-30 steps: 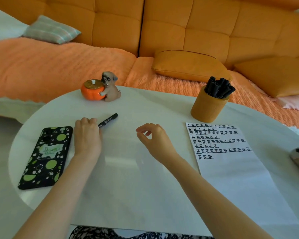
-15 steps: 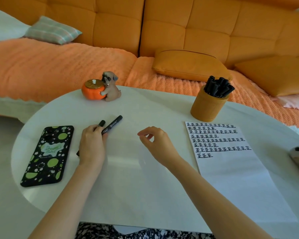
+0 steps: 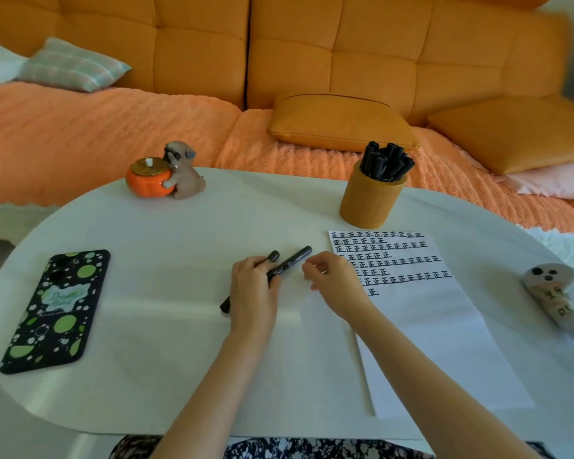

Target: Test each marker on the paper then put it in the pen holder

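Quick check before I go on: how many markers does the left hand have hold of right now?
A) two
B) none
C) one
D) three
A: the left hand grips two black markers side by side, and both far ends stick out past its fingers.

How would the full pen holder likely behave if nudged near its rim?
The pen holder looks wide and squat, so it probably slides rather than tips. Its markers stick out loosely above the rim, so they may rattle or shift.
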Available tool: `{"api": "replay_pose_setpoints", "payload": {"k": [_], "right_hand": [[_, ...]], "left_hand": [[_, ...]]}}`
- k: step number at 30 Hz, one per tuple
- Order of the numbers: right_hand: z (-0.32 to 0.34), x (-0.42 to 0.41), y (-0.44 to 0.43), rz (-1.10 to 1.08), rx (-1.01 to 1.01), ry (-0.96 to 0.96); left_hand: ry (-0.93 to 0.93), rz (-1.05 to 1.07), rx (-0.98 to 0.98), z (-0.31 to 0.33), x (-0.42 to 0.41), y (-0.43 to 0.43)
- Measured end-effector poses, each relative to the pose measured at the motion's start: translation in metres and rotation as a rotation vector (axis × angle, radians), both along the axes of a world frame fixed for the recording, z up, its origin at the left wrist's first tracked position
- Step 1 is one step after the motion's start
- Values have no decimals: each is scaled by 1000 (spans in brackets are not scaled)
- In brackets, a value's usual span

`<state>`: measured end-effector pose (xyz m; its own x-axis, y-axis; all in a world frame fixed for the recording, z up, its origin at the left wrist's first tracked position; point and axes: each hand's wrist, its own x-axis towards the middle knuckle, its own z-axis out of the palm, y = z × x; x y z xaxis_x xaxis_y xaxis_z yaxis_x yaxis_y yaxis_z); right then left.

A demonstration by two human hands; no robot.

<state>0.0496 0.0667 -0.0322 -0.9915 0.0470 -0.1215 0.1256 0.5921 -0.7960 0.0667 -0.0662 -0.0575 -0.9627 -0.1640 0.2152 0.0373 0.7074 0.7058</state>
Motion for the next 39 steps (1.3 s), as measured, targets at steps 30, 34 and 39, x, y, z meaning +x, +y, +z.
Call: {"api": "replay_pose_setpoints", "payload": {"k": [30,34,39], "right_hand": [[22,18,65,-131,-450,134],[23,26,68,-49,-541,171],[19,30,75,-13,-551,164]], "left_hand": [[2,-354,65,28,14,73],[-83,-417,130,36,23,78],[-140,-441,89,39,24,82]]}}
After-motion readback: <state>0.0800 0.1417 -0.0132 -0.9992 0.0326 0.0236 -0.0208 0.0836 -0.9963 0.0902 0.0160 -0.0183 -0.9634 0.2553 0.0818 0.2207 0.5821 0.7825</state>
